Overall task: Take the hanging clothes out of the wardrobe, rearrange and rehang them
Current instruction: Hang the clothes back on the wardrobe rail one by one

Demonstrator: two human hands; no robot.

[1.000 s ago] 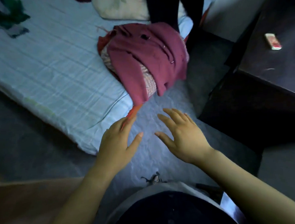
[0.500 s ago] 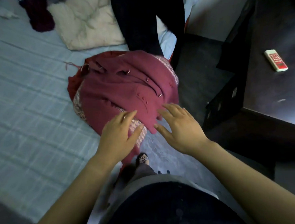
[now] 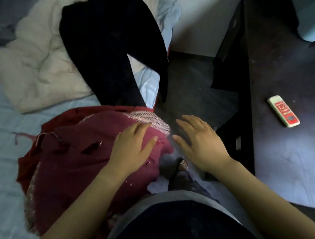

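Fingers (image 3: 142,126) of the left hand (image 3: 133,147) lie straight and close together, thumb splayed, flat on the maroon garment (image 3: 75,162). Fingers (image 3: 191,120) of the right hand (image 3: 200,144) are straight and slightly spread, gripping nothing. That hand is at 3 o'clock of the garment, over the floor (image 3: 194,81). Whether its thumb tip touches the cloth cannot be told.

The maroon garment tops a heap at the bed (image 3: 5,149) edge. A black garment (image 3: 109,45) lies at 12 o'clock of it, partly over a cream quilt (image 3: 38,63) at 11 o'clock.

Half a second ago both hands were at the heap's near edge. Now the left has slid further onto the maroon cloth, and the right has gone off to its side. The heap fills more of the view, and the remote (image 3: 283,110) on the desk (image 3: 281,70) at 3 o'clock sits lower.

Pink patterned fabric under the maroon cloth shows only as strips at its edges. Small metal bits on the cloth are too dim to identify. The person's body hides the heap's 5 o'clock edge, and only the toe of a sandal (image 3: 182,163) shows below the right hand.
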